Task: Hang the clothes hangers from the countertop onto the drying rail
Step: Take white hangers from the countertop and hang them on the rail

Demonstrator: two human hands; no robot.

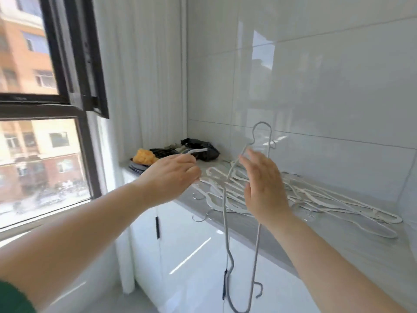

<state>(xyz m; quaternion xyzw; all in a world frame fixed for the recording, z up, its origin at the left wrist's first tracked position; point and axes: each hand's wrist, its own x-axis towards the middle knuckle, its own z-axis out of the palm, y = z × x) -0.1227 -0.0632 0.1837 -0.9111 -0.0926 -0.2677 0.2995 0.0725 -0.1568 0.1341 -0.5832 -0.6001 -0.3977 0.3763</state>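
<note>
Grey tabletop (352, 251) under glossy wall tiles carried a pile of white hangers (293, 197) at 3 o'clock. At centre a grey hanger (225, 213) dangled on end beside the right hand (264, 188), fingers spread open. At 9 o'clock the left hand (171, 177) had fingers closed on a grey hanger tip (198, 150).

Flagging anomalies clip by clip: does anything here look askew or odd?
Yes. The grey hanger by the right hand hangs on end, hook at the bottom. The white hangers lie in a tangled heap on the countertop.
</note>
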